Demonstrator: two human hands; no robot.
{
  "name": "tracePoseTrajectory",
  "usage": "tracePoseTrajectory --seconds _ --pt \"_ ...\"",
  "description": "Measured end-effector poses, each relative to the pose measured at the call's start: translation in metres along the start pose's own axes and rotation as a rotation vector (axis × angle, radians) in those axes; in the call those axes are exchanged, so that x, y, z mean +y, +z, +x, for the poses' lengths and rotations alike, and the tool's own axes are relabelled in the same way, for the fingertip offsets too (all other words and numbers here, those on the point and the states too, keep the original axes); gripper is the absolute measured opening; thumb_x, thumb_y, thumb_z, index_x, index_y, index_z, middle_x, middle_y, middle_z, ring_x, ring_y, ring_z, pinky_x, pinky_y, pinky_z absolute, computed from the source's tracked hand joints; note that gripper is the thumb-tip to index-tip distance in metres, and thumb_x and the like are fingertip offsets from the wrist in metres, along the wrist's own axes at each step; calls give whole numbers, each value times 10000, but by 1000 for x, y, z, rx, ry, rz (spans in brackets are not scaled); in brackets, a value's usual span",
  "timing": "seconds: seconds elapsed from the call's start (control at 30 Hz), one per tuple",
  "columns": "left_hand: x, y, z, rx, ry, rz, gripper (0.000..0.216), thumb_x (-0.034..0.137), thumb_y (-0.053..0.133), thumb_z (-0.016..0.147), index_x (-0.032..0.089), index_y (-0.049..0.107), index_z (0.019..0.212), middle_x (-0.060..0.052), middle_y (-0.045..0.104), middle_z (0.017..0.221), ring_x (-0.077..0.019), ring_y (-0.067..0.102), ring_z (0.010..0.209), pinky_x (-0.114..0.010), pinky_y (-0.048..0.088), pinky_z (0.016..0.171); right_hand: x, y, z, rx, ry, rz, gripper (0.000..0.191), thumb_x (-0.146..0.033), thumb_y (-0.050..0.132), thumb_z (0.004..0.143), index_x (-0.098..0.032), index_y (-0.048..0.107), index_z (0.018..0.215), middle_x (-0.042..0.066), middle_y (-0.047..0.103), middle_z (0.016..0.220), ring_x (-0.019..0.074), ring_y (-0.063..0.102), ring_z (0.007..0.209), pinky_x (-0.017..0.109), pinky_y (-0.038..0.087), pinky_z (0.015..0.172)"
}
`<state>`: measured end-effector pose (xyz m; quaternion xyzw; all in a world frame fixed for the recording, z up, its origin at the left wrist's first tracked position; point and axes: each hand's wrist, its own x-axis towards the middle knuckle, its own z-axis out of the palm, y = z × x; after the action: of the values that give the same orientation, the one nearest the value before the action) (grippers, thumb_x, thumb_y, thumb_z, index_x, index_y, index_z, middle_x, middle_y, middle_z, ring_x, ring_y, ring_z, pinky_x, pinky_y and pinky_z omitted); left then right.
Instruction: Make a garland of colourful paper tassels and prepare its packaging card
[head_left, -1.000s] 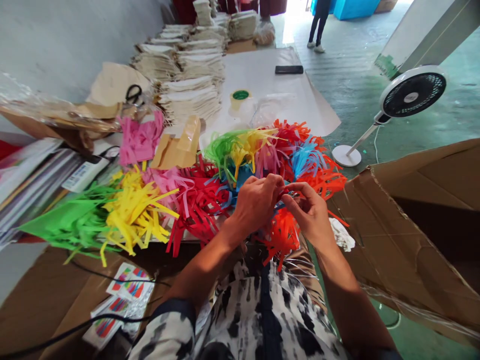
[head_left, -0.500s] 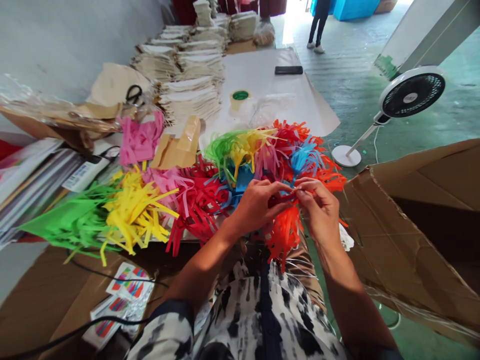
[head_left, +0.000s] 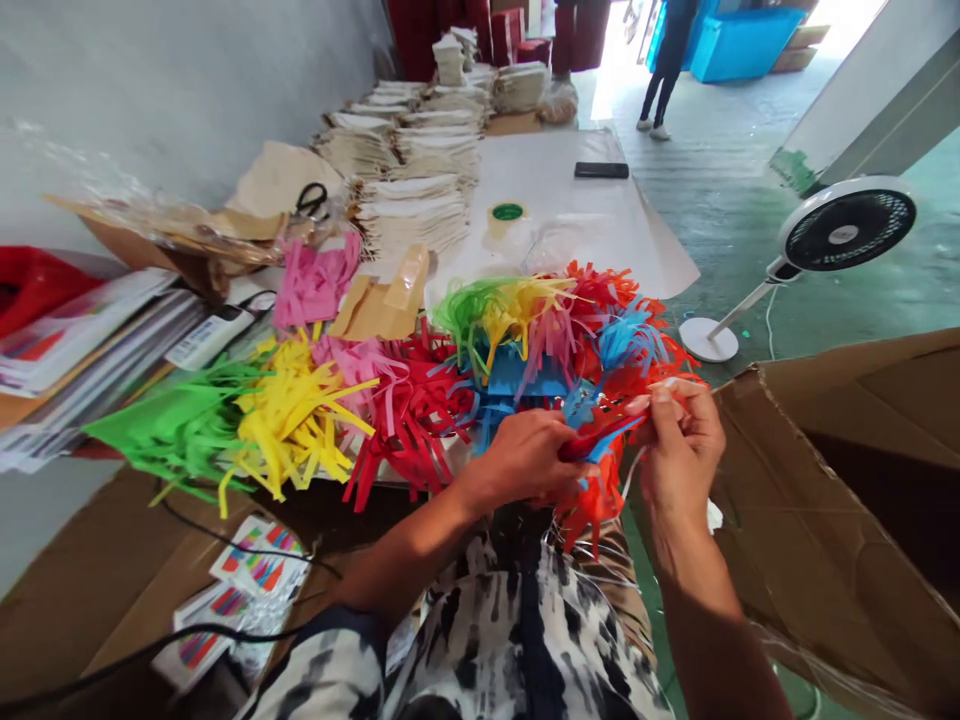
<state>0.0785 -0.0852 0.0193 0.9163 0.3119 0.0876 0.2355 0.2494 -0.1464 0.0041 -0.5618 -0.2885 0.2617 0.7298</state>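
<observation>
My left hand (head_left: 525,458) is closed around a red and blue paper tassel (head_left: 611,432) in front of my body. At its right end, the fingertips of my right hand (head_left: 684,440) are pinched on the same tassel. A pale thin string hangs beside the right hand. Orange fringe (head_left: 589,515) hangs below the hands. Behind them lie more fringed tassels: light green (head_left: 469,308), pale yellow (head_left: 517,310), pink (head_left: 551,335) and light blue (head_left: 634,335). To the left are crimson fringe (head_left: 412,400), yellow fringe (head_left: 292,415) and green fringe (head_left: 176,425).
Stacks of cream cloth-like pieces (head_left: 416,215), a tape roll (head_left: 508,214), a black phone-like object (head_left: 601,170) and scissors (head_left: 311,202) lie on the table. A fan (head_left: 846,232) and a cardboard box (head_left: 795,480) stand at right. A person (head_left: 667,75) stands farther off.
My hands have moved apart, the right one going right and slightly down. The red and blue tassel now shows stretched between them. The camera view has shifted.
</observation>
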Motion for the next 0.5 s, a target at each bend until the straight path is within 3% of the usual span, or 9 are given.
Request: tracePoseTrajectory --seconds 0.13,0.2,0.27,0.33,0.4,0.43,0.5 --pt "-4 -17 -18 -54 -85 58 396 564 747 907 218 772 719 -53 712 742 -211 673 725 -302 324 609 1 0 7 122 -37 38 361 -520 795 873 -236 592 966 -45 631 718 103 519 570 216 360 519" --pt "-12 -34 -24 -113 -75 12 453 651 788 842 222 775 696 -41 704 721 -198 665 694 -293 338 601 5 -1 9 129 -67 -37 341 -527 762 905 -230 602 958 -42 635 723 110 538 586 228 390 558" --pt "-23 -54 -23 -104 -19 -125 447 694 788 825 250 817 779 -30 745 825 -174 673 719 -282 396 637 9 -2 7 90 -91 -139 311 -516 728 939 -223 624 948 -34 653 728 122 573 615 249 424 614" --pt "-36 -71 -11 50 4 -242 373 630 709 934 284 846 971 -40 775 992 -165 688 796 -287 454 715 14 -1 5 30 -93 -213 284 -493 710 959 -217 646 949 -24 678 738 132 594 637 266 437 653" --pt "-48 -80 12 319 -46 -171 327 528 650 1007 254 828 1001 -66 752 940 -195 666 855 -320 466 784 17 1 2 -26 -74 -229 265 -476 706 967 -215 658 954 -20 692 743 139 603 643 276 439 662" --pt "-53 -80 26 444 -89 -82 286 490 708 975 222 809 970 -82 729 911 -218 644 873 -338 462 801 18 2 1 -45 -65 -224 260 -472 705 969 -217 660 954 -22 692 742 142 605 645 280 441 663" --pt "-58 -75 56 540 -151 49 284 424 860 844 182 770 962 -108 701 908 -261 612 909 -366 458 821 19 5 0 -80 -53 -218 256 -472 703 972 -220 662 957 -24 689 736 148 609 648 288 449 668"
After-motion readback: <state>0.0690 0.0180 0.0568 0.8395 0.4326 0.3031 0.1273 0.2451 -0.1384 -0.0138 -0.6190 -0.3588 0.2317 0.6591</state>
